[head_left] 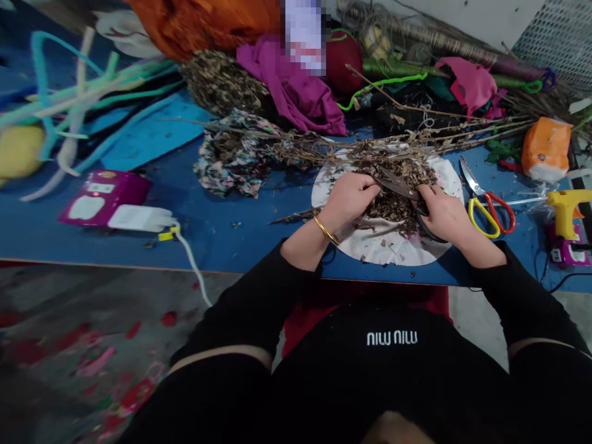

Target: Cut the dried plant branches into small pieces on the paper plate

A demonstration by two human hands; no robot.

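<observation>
My right hand is wrapped round the black handle of a pair of scissors. The dark blades point left over a heap of crumbled dry leaves. Beside the blade tips is my left hand, a gold bangle on its wrist, with thumb and fingers pinched together. What those fingers hold is too small to make out. Under both hands and the heap lies a round white cloth strewn with leaf bits. Long dry stems stretch across its far edge.
Right of the cloth lie scissors with red and yellow handles, a yellow glue gun and an orange packet. A purple power box with a plugged-in cord sits left. Patterned cloth and purple fabric are piled behind.
</observation>
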